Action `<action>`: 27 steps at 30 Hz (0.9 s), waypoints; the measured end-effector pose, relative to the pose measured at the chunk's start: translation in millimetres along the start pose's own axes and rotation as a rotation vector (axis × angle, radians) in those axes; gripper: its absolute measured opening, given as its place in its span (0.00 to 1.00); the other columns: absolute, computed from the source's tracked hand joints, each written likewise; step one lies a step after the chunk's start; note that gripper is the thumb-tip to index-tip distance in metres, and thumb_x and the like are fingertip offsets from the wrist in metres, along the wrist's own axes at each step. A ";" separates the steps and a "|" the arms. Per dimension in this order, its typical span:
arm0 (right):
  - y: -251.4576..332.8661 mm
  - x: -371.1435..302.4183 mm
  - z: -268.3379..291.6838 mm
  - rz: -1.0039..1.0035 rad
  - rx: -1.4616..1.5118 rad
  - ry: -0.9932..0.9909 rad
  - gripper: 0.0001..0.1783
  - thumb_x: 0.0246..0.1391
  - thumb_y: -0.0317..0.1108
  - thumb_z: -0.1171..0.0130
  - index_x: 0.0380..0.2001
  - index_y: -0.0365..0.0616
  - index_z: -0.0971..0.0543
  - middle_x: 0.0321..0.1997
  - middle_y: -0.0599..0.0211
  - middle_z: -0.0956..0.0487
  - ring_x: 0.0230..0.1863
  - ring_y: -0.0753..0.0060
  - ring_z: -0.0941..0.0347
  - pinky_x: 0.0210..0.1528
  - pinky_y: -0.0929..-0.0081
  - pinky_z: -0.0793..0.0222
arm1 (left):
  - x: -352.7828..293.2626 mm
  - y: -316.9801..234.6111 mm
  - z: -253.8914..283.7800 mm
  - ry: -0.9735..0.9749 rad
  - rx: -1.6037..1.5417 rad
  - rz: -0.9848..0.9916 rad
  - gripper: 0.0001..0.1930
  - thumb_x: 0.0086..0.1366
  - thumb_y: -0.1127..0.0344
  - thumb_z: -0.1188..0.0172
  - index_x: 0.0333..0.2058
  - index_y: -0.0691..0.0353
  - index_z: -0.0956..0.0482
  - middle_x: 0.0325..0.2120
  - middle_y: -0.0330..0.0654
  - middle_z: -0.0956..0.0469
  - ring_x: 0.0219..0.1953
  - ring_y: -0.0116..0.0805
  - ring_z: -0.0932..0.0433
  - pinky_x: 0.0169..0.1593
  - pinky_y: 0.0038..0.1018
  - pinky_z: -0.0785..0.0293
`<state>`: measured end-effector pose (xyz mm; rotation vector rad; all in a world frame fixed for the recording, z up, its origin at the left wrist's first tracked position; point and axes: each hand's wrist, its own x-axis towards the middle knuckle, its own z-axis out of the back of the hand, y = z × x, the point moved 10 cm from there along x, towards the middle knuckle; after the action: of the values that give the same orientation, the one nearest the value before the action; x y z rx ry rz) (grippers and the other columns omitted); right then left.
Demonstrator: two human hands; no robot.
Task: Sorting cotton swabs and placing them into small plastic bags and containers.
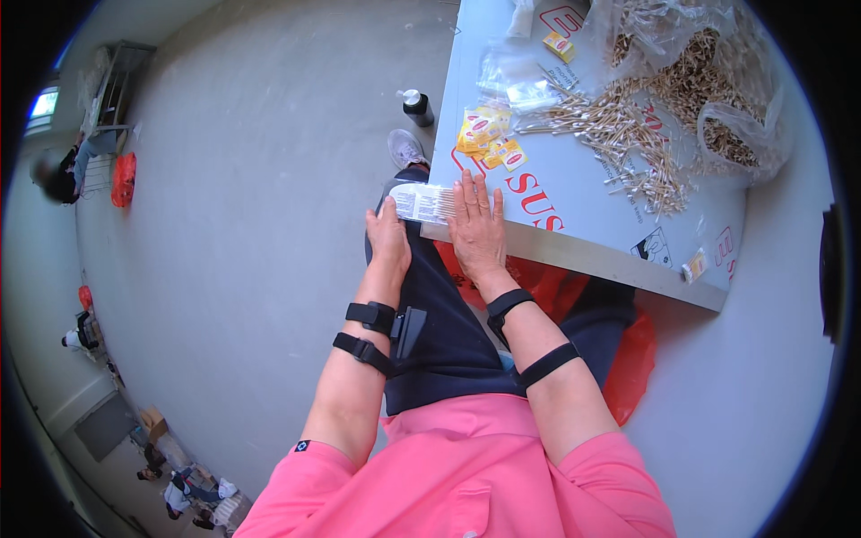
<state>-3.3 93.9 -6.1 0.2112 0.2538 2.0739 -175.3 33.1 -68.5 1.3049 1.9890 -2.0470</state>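
A clear plastic bag of cotton swabs [425, 203] lies across the table's near left corner, its rounded white end sticking out past the edge. My left hand [388, 238] grips that outer end, thumb on top; its other fingers are mostly hidden. With fingers stretched out, my right hand [477, 224] lies flat over the bag's other end, on the table top [574, 193]. Just beyond my right fingertips is a small pile of yellow and white printed cards [482, 127]. Loose cotton swabs [619, 134] spread over the table further right.
Large clear bags full of swabs [708, 81] stand at the far right of the table. Empty clear bags [516, 76] lie behind the cards. A dark bottle [417, 108] stands on the floor beside my shoe. Red plastic [632, 368] hangs below the table. Other people sit far left.
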 end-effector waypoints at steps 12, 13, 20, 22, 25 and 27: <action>10.4 1.9 -7.2 -0.004 -0.008 -0.027 0.38 0.60 0.44 0.45 0.69 0.42 0.41 0.79 0.61 0.52 0.80 0.62 0.64 0.77 0.51 0.70 | -24.2 40.6 -30.8 0.068 -0.266 0.238 0.18 0.70 0.65 0.41 0.55 0.66 0.27 0.50 0.42 0.22 0.53 0.34 0.24 0.61 0.31 0.31; 11.3 2.0 -6.8 0.002 0.011 -0.031 0.37 0.60 0.43 0.46 0.70 0.42 0.41 0.78 0.59 0.52 0.80 0.60 0.63 0.77 0.50 0.70 | -24.6 41.0 -32.7 0.088 -0.280 0.233 0.18 0.70 0.65 0.41 0.55 0.66 0.27 0.50 0.41 0.22 0.53 0.34 0.24 0.60 0.31 0.30; -26.7 -9.7 41.0 -0.212 0.873 -0.398 0.29 0.67 0.32 0.61 0.70 0.35 0.44 0.76 0.47 0.49 0.78 0.48 0.57 0.77 0.57 0.62 | -19.0 42.2 -25.3 0.103 -0.366 0.259 0.19 0.68 0.61 0.38 0.53 0.63 0.25 0.49 0.40 0.21 0.52 0.32 0.24 0.59 0.30 0.30; -28.7 -5.7 35.0 -0.226 0.886 -0.405 0.29 0.68 0.32 0.63 0.70 0.35 0.45 0.76 0.46 0.49 0.77 0.48 0.56 0.76 0.59 0.60 | -20.3 43.9 -31.7 0.109 -0.388 0.255 0.19 0.68 0.61 0.38 0.53 0.63 0.25 0.49 0.40 0.21 0.52 0.32 0.24 0.59 0.30 0.30; -15.6 3.5 29.1 -0.203 0.892 -0.393 0.28 0.69 0.31 0.64 0.70 0.36 0.45 0.76 0.46 0.49 0.77 0.48 0.55 0.76 0.60 0.59 | -21.9 44.8 -35.0 0.103 -0.411 0.242 0.17 0.68 0.61 0.37 0.52 0.62 0.25 0.48 0.39 0.20 0.51 0.32 0.23 0.58 0.30 0.29; -4.9 7.3 27.1 -0.192 0.890 -0.398 0.28 0.69 0.31 0.64 0.70 0.36 0.46 0.76 0.46 0.49 0.77 0.47 0.55 0.76 0.60 0.59 | -22.2 46.1 -36.5 0.109 -0.405 0.252 0.17 0.68 0.62 0.37 0.51 0.62 0.24 0.48 0.39 0.20 0.50 0.32 0.22 0.56 0.31 0.27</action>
<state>4.1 105.1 19.0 1.0718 0.8966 1.5624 -116.6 42.7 -89.1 1.5013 2.0141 -1.4015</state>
